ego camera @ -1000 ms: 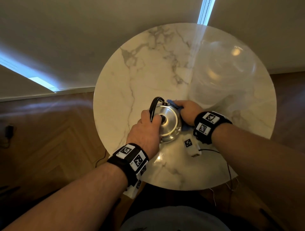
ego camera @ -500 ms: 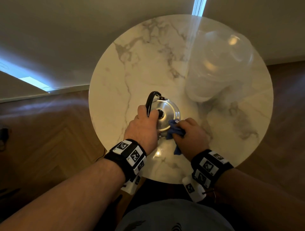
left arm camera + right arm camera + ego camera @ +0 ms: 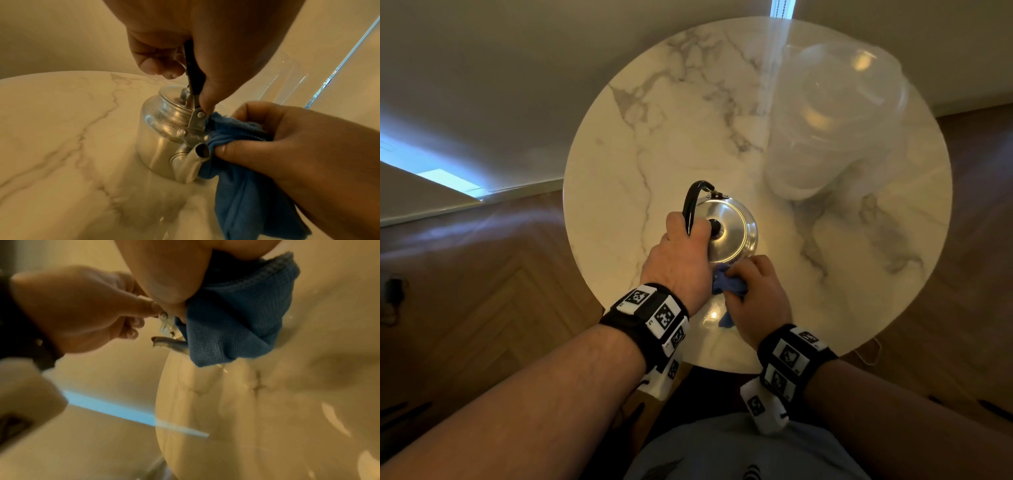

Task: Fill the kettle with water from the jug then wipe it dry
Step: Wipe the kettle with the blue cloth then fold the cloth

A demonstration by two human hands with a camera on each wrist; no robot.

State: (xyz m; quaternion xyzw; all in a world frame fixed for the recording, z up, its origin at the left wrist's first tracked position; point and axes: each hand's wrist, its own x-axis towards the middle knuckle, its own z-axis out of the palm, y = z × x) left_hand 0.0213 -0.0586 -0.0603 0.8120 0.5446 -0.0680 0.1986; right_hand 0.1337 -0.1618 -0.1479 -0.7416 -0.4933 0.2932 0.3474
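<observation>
A person steadies a small metal kettle (image 3: 729, 233) on the near part of a round marble counter (image 3: 619, 164), the left hand (image 3: 681, 260) wrapped around the black handle (image 3: 693, 205) that arches over the lid, while the right hand (image 3: 756, 298) bunches a blue cloth (image 3: 236, 170) and presses it against the near side of the kettle, just beside the spout (image 3: 191, 160). From the left wrist view the cloth touches the metal bracket at the foot of the handle and hangs down toward the counter; fine droplets or speckles show on the kettle's shoulder. A large clear jug (image 3: 832, 123) stands upright at the far right of the counter, well apart from both hands. With the lid on and the cloth at work, the filling appears done and the drying under way. The kettle, if holding water, would likely feel heavier than its size suggests and should be kept level to avoid a spill from the short spout; its polished wall looks slick when wet, so the stiff handle seems the surest place to hold it. The cloth is soft and folds easily around the spout and bracket, where water may linger. The jug looks thin-walled and light, apt to slide on the smooth marble if knocked.
</observation>
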